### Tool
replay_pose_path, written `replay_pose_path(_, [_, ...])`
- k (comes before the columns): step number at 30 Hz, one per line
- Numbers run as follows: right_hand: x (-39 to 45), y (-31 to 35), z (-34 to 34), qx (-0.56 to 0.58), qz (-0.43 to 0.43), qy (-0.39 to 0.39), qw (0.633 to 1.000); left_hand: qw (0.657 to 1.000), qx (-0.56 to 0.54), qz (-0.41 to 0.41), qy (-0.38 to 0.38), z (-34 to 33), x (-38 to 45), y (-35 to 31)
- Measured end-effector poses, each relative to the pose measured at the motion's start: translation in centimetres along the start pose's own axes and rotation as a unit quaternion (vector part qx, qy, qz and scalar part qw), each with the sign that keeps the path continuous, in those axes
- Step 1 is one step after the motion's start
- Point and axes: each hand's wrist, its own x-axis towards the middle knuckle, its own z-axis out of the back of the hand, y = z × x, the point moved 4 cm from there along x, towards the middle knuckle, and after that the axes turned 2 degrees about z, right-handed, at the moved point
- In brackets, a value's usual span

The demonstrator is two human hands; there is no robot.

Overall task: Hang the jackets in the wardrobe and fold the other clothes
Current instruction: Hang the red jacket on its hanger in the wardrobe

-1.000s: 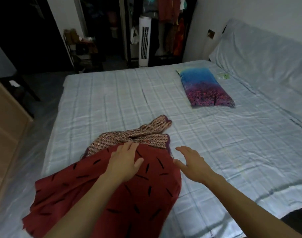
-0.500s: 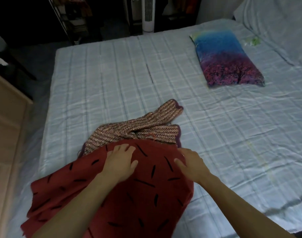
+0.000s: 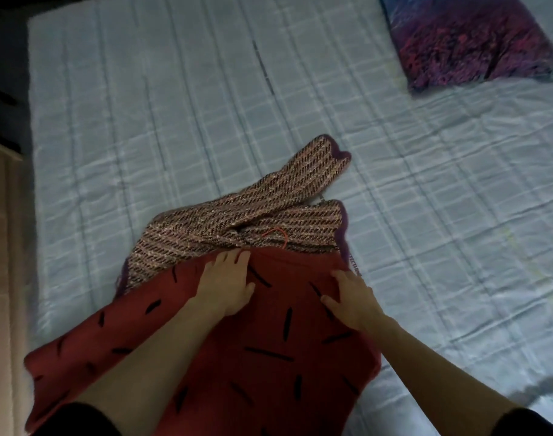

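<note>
A red garment with short black dashes (image 3: 268, 350) lies spread on the near part of the bed. Its far edge overlaps a brown and pink woven garment with purple trim (image 3: 253, 215). My left hand (image 3: 226, 283) rests flat on the red cloth near its far edge, fingers together and pointing away. My right hand (image 3: 350, 297) lies flat on the same cloth at its right edge, fingers spread. Neither hand grips anything.
The bed has a pale blue checked sheet (image 3: 174, 105). A blue and purple printed pillow (image 3: 470, 42) lies at the far right. A light wooden piece of furniture (image 3: 1, 278) stands along the left side of the bed.
My view has tilted down and closer to the bed. My right hand came down from above the sheet onto the red garment's right edge. The left hand stayed on the cloth.
</note>
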Motion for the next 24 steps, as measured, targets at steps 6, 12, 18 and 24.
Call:
replay_pose_path(6, [1.0, -0.4, -4.3, -0.017, -0.018, 0.046, 0.999, 1.0, 0.01, -0.004, 0.008, -3.2, 2.7, 1.6])
replay_pose_path(12, [0.6, -0.1, -5.4, 0.03, -0.02, -0.022, 0.999, 1.0, 0.001, 0.017, -0.021, -4.7, 3.2, 0.6])
replay_pose_path(18, [-0.5, -0.4, -4.1, 0.091, 0.011, -0.095, 0.991, 0.997, -0.03, 0.009, -0.066, -5.6, 1.4, 0.7])
replay_pose_path(24, [-2.3, 0.7, -0.8, 0.12, 0.06, -0.169, 0.976, 0.982, -0.073, -0.027, -0.174, -2.8, -1.8, 1.4])
